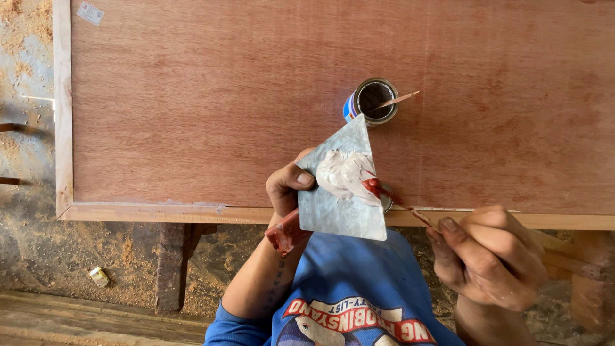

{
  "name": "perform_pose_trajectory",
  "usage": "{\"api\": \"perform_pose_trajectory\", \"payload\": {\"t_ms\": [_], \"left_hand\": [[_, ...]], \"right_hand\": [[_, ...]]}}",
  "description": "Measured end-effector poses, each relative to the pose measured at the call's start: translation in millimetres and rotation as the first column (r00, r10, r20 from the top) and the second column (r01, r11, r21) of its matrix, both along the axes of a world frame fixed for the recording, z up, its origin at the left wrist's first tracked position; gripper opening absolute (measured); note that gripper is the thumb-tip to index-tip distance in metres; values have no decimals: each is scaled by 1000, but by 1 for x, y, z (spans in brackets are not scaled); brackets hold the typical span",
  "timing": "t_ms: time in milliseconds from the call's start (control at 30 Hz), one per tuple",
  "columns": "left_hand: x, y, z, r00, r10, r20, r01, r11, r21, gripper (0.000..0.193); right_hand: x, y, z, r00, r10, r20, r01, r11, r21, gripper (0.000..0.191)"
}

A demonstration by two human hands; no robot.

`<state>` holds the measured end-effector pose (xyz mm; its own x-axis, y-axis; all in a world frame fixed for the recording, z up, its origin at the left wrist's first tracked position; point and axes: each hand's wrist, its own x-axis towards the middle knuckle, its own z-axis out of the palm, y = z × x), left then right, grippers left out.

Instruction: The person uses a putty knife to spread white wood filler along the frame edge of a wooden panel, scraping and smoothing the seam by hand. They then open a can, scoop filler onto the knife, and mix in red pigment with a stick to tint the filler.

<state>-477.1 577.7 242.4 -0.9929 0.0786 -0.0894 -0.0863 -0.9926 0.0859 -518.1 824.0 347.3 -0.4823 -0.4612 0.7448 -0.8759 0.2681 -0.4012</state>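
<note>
My left hand (pixel 288 186) grips a grey triangular metal scraper (pixel 339 205) by its red-stained handle, thumb pressed on the blade's edge. A lump of white putty (pixel 339 172) with a streak of red pigment lies on the blade. My right hand (pixel 490 256) pinches a thin wooden stick (pixel 407 208) whose red-coated tip touches the putty. Both hands hover over the near edge of a large reddish plywood panel (pixel 224 96).
A small open tin (pixel 375 99) with a stick leaning in it stands on the panel just beyond the scraper. A pale wood strip frames the panel's left and near edges. Sawdust covers the floor (pixel 83 250) below, where a small yellowish scrap (pixel 98 276) lies. A wooden leg (pixel 172 263) supports the panel.
</note>
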Motion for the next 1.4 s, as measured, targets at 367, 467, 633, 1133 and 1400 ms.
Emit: {"api": "perform_pose_trajectory", "payload": {"t_ms": [367,467,633,1133,1400], "left_hand": [[2,8,-2,999,-23,-27,23,1000,14,62],[2,7,2,1000,-13,-9,13,1000,27,62],[-1,3,3,998,-26,-66,29,998,54,63],[-2,6,-17,999,11,-41,-11,1000,-6,52],[-4,7,-14,1000,-12,0,12,1000,26,56]], "right_hand": [[2,-17,-3,999,23,44,-18,994,-107,16],[1,-15,2,997,59,57,-55,996,-77,16],[0,-15,3,988,123,91,-103,975,-197,12],[7,7,-18,102,643,759,213,731,-648,10],[20,-22,-22,714,276,643,118,859,-499,11]]}}
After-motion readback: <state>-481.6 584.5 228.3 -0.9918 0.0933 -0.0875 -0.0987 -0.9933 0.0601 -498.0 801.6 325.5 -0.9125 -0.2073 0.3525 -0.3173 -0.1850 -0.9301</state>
